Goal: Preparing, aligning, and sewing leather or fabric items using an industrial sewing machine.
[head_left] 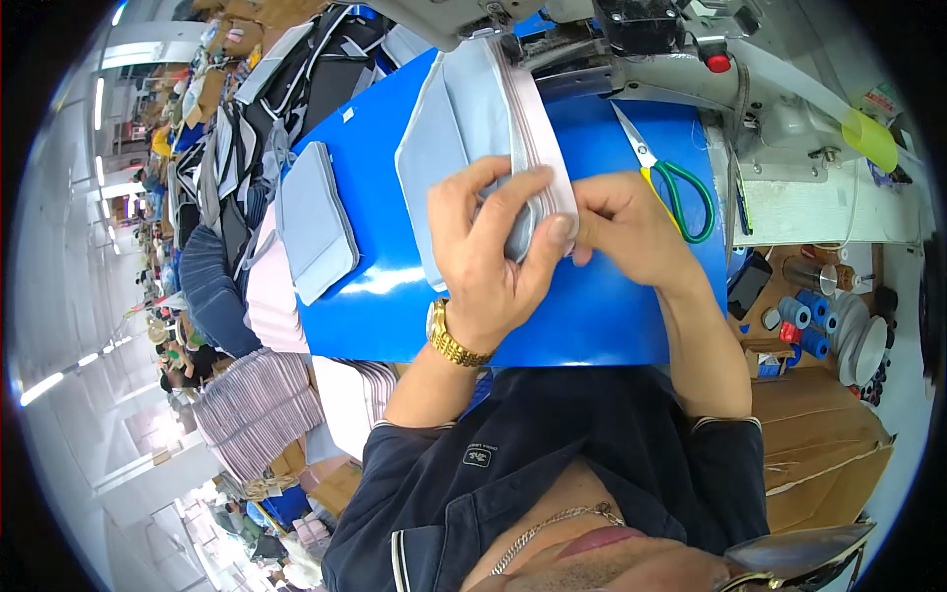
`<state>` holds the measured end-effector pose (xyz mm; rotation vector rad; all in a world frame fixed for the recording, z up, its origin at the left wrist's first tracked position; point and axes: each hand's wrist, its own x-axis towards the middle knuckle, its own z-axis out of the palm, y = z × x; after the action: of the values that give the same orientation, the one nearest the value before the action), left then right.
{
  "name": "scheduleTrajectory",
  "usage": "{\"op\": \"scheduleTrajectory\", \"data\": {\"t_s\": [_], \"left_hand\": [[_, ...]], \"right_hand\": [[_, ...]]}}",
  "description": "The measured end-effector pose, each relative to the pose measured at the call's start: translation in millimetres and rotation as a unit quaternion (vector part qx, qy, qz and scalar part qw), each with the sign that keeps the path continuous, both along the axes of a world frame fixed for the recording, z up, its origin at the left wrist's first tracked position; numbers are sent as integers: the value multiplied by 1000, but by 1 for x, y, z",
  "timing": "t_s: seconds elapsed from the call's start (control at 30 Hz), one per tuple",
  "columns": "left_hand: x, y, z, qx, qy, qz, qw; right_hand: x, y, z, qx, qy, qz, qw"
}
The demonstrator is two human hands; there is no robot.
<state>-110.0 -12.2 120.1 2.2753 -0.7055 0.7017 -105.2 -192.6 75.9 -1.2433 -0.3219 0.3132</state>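
Both hands are working together at the near end of a pale blue fabric piece [464, 118] with a pale pink zipper tape [538, 128] running along its right edge. In the head view, the only one, the left hand [488, 242] is wrapping over the folded end of the cloth, thumb and fingers clamped on it, while the right hand [621, 227] is pinching the tape's end just beside it, the fingertips of the two hands touching or nearly so. The piece is lying on a bright blue work surface [592, 326], its far end reaching up under the head of a grey-white sewing machine [671, 39] (whether the needle is down on it I cannot tell).

Judging by how things lie, the tape already seems joined along much of the edge, and the hands are aligning or folding the near end, so the seam is looking partly done rather than finished. One similar padded blue piece [316, 222] is lying apart to the left, and stacks of pink and striped pieces [261, 400] are waiting at the table's left edge. Green-handled scissors [681, 187] are resting untouched, just right of the right hand.
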Motion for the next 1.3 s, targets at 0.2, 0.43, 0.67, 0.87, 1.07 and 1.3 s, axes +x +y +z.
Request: {"op": "scheduleTrajectory", "data": {"t_s": [0.2,0.43,0.67,0.87,1.07,1.3], "left_hand": [[32,-1,-3,-19,-2,-7,1000],[73,-2,-8,-14,-27,-13,999],[86,13,-15,-22,-47,-66,996],[80,36,-26,115,-187,-61,974],[97,38,-9,153,-205,-73,964],[82,41,23,310,-133,-92,937]], "right_hand": [[31,1,-2,-51,-53,-27,997],[67,3,-9,-64,-99,-56,991],[79,4,12,-174,-68,-134,973],[73,15,30,-249,-31,-180,951],[66,23,27,-198,-43,-174,964],[61,40,-13,-153,30,-172,973]]}}
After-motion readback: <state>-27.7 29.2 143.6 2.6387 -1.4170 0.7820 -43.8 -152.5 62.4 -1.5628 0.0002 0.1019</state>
